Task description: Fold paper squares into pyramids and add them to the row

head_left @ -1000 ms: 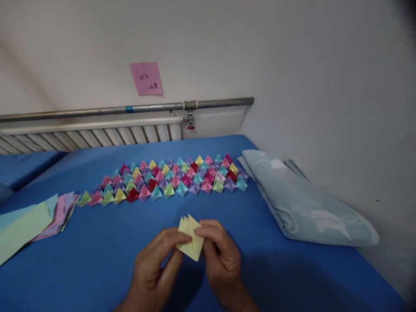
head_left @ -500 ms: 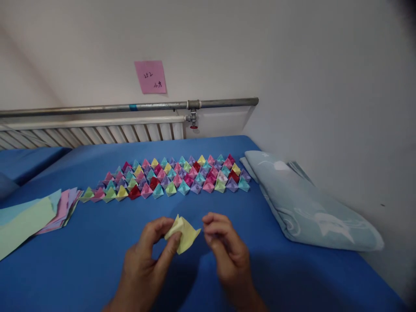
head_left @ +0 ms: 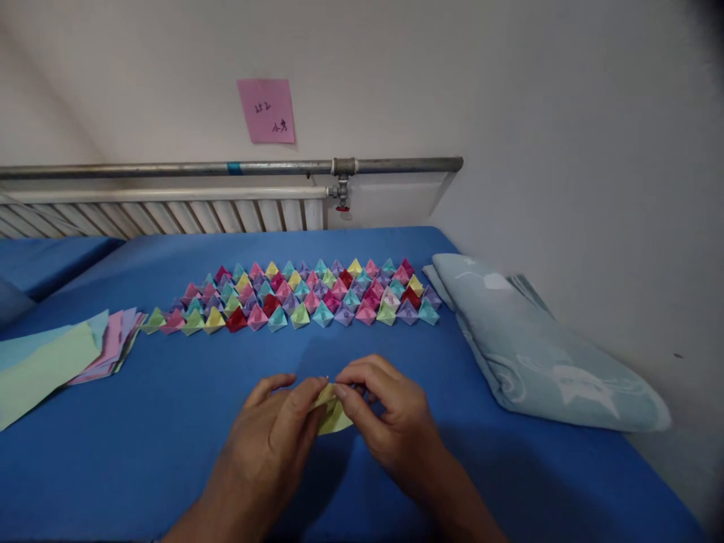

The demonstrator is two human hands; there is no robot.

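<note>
The yellow paper (head_left: 338, 421) is right between the two hands, touching both, so neither one is nearer; fingers hide much of it, so I cannot tell which way its long side goes. The left hand (head_left: 274, 430) pinches it from the left, and the right hand (head_left: 393, 418) pinches near its top from the right. Past them, little folded papers (head_left: 322, 315) sit in rows on the blue sheet (head_left: 186, 422).

Yellow paper (head_left: 335, 422), apparently part-hidden behind hands (head_left: 271, 434)
</note>
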